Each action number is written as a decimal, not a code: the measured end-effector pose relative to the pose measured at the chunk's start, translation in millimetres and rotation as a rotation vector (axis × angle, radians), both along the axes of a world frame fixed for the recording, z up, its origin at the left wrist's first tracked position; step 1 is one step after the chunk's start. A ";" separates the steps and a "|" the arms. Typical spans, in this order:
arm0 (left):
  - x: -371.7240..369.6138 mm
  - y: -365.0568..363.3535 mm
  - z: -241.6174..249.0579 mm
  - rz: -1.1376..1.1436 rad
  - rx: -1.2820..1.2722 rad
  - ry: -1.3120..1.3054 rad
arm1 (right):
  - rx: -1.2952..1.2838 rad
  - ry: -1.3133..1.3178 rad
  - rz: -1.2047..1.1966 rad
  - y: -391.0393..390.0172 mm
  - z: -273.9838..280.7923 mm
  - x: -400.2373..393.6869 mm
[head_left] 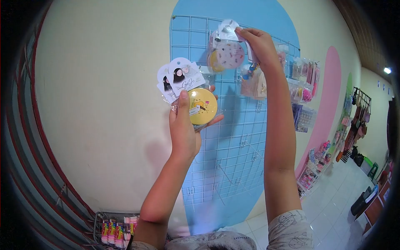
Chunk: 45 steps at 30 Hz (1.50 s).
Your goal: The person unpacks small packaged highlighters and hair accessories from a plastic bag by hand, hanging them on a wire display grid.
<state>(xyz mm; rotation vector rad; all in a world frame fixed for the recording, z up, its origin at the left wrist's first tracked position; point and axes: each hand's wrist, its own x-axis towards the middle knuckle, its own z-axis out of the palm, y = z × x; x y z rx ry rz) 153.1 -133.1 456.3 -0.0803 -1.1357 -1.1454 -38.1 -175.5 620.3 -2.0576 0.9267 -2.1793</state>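
My left hand [184,131] is closed around a small stack of carded packs, thumb pressed on the front. The front pack has a round, glossy yellow case [203,106] with a small picture and a white sticker. Fanned above it are white header cards [183,77] printed "GeJe". Higher up, my right hand [259,46] pinches the edge of a white header card [229,30] on a pack that hangs at the wire grid. That pack shows a pale round case [231,55] with small coloured motifs, and a yellow one [216,61] sits partly hidden behind it.
The wire grid [225,156] with hooks stands against a blue-painted wall. More packs [254,81] hang to the right of my right forearm, partly covered by it. At lower left, a basket [99,227] holds pink packaged goods. A shelf [310,177] stands farther right.
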 end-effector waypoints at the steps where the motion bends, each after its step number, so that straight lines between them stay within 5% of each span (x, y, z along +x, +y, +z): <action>1: 0.8 -0.6 -0.1 -0.004 -0.004 0.003 | 0.029 0.000 0.001 0.8 0.0 -0.4; 4: 1.2 -2.0 0.3 0.005 -0.003 -0.008 | 0.072 -0.015 0.040 -0.7 -2.2 3.1; 10: -5.5 -3.2 2.4 0.045 0.035 -0.063 | -0.204 0.077 -0.474 -38.0 -6.9 9.4; 11: -6.0 -3.3 2.5 0.049 0.042 -0.068 | -0.320 0.015 -0.425 -37.4 -11.6 7.3; 14: -5.6 -5.8 4.7 0.019 0.020 -0.045 | -0.197 0.024 -0.123 13.7 -38.4 29.0; 17: -9.7 -10.2 11.3 -0.042 0.044 0.009 | 0.088 0.340 -0.081 45.8 -63.0 55.1; 20: -15.0 -8.1 13.6 -0.041 0.037 0.025 | 0.135 0.327 0.098 34.2 -63.1 54.0; 27: -3.8 2.4 7.7 0.012 0.013 -0.014 | -0.062 0.061 -0.026 20.6 -2.8 9.6; 39: 5.2 5.6 0.7 0.007 0.006 -0.055 | 0.184 0.086 -0.075 16.5 0.3 6.3; 43: 1.6 5.9 1.9 -0.001 0.018 -0.102 | -0.051 0.193 -0.459 -28.2 1.7 2.0; 45: 0.2 3.5 1.4 -0.038 0.008 -0.071 | -0.135 0.048 -0.337 -14.5 -9.7 5.1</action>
